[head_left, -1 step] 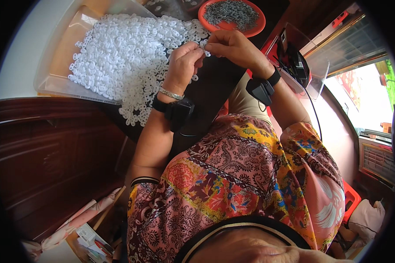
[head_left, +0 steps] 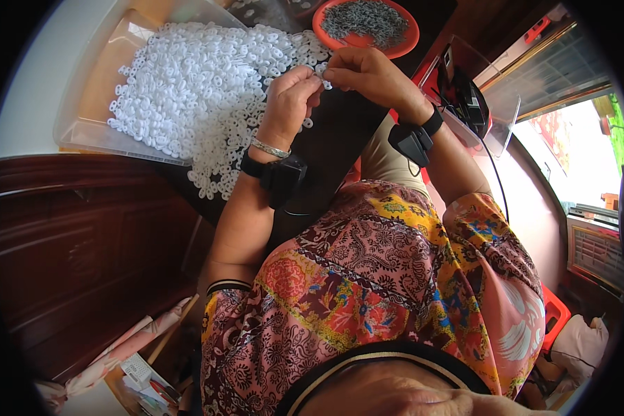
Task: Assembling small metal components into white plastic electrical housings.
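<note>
My left hand (head_left: 293,97) is closed, thumb against fingers, on a small white plastic piece with holes (head_left: 327,85) at its fingertips. Close against it from the right, my right hand (head_left: 365,73) pinches with thumb and finger; what lies in that pinch is too small and hidden to make out. Beside and beyond my left hand spreads a big heap of similar white oval pieces (head_left: 187,87), spilling from a clear plastic bin (head_left: 93,118) onto the dark table (head_left: 336,132). A red bowl (head_left: 414,35) of small grey metal pieces (head_left: 364,24) stands just beyond my right hand.
A dark wooden panel (head_left: 83,243) rises along the left. At the right, a clear box (head_left: 509,128) and a black device (head_left: 468,104) with a cable sit past my right forearm. A red stool (head_left: 553,315) stands at the lower right.
</note>
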The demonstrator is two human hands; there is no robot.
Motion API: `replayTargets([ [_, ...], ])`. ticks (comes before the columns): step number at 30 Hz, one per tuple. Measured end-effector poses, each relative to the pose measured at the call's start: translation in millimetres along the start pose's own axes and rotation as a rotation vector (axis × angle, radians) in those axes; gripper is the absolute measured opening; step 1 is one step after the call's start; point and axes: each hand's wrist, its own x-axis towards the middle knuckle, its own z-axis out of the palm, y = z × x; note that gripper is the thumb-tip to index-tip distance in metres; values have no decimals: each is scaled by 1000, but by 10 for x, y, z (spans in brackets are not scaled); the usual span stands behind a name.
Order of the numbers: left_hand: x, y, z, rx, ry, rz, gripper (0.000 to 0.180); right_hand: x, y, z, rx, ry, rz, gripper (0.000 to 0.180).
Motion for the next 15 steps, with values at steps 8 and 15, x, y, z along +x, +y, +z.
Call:
replayTargets([
  [8,-13,5,-18,37,-36,-24,22,-19,-61,7,8,32,9,21],
  [15,-8,-28,23,16,-34,-32,21,-101,-16,139,131,151,-49,25],
])
